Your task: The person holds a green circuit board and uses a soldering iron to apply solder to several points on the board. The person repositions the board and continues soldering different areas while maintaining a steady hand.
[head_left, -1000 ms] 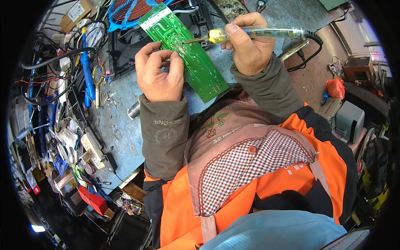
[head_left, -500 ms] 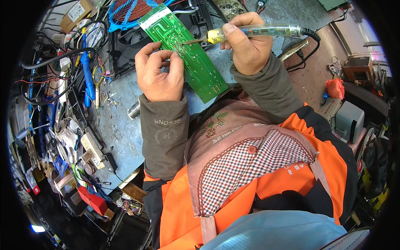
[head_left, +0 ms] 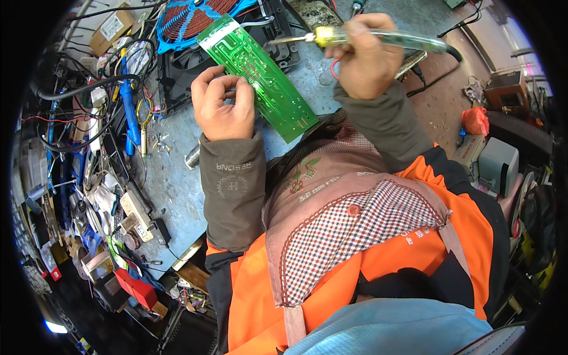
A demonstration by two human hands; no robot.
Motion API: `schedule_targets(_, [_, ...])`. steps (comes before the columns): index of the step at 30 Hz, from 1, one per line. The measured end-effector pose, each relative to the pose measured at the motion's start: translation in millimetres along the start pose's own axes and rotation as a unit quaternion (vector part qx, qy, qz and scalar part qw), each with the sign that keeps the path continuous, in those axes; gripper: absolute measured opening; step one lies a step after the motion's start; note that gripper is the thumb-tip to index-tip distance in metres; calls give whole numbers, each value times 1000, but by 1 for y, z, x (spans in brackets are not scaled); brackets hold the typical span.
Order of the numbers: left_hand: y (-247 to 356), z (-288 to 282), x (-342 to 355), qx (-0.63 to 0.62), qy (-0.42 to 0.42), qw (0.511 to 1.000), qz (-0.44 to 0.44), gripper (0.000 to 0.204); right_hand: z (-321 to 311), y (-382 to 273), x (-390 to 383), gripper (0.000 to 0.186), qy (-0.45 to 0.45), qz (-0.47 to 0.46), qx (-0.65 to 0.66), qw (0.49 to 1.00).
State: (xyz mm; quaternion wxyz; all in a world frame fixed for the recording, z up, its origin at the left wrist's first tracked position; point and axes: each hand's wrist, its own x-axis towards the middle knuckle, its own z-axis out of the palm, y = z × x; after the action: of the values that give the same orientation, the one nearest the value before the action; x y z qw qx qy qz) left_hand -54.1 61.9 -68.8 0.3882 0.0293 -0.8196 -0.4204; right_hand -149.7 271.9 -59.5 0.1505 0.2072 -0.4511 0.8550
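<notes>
A long green circuit board (head_left: 278, 97) lies at a slant, its solder side up and its far end over a black fan frame. My left hand (head_left: 225, 106) is closed at the board's left edge, thumb and fingers bent together over it. Whether a small part is also between the fingertips, I cannot make out. My right hand (head_left: 371, 59) is wrapped round a soldering iron (head_left: 408, 40) with a see-through handle and a yellow collar. The iron's tip points left, raised off the board near its far right edge.
Behind the board sit a brown coil in a blue frame (head_left: 195, 22) and a black fan (head_left: 183, 71). Cables, a blue tool (head_left: 126, 100) and a power strip (head_left: 136, 214) crowd the bench's left side. A metal cylinder (head_left: 192, 157) stands beside my left sleeve.
My right hand has lifted the soldering iron off the board, up and to the right. My left hand stays at the board's edge, and the board has shifted slightly.
</notes>
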Motion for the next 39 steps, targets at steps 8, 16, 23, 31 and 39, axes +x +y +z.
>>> schedule_targets(8, [2,-2,-1,-39,34,999,-14,5,-41,-26,38,25,0,-386,-123,914])
schedule_targets(16, [-2,-6,-6,-95,23,992,-78,10,-43,-24,24,13,-11,-39,-300,953])
schedule_targets(23, [4,-5,-6,-126,26,987,-95,8,-45,-23,21,1,-20,8,-275,961])
schedule_targets(31, [2,-2,-3,-24,-6,999,26,7,-26,-25,18,5,41,37,-68,996])
schedule_targets(39, [1,1,-1,-2,-19,1000,22,9,-14,25,-2,21,-9,94,24,995])
